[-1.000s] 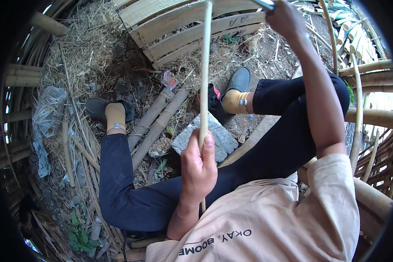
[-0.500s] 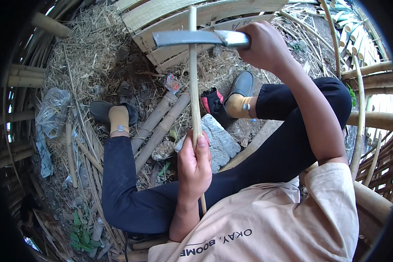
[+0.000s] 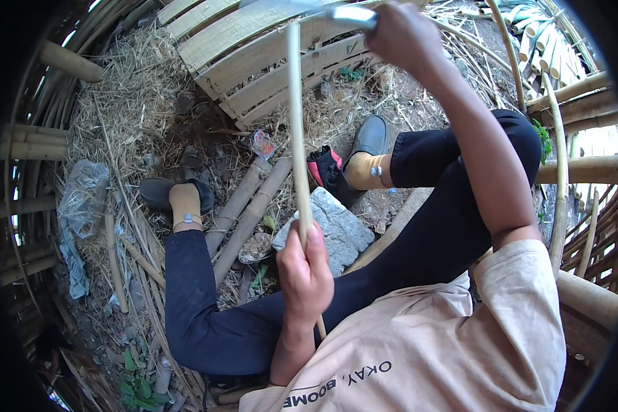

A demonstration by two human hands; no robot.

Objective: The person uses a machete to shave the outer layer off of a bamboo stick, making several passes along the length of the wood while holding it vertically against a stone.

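Note:
My left hand is closed around a pale, peeled wooden stick, thumb lying along it. The stick stands nearly upright in the picture, and its thin lower end passes below my wrist toward my shirt. My right hand grips the handle end of a large curved blade, like a machete or sickle. Its grey blade is smeared by motion and runs along the picture's top edge, just beyond the stick's far tip and apart from it. The handle itself is mostly hidden in my fist.
A grey stone block lies between my legs, with bamboo poles beside it. Ahead stands a slatted wooden crate. Straw and a clear plastic bag lie at left; cut bamboo pieces are piled at the far right.
My right hand has lifted the blade up and away from the stick, which it crossed before. The stick's far end has tipped slightly left and dropped a little in the picture.

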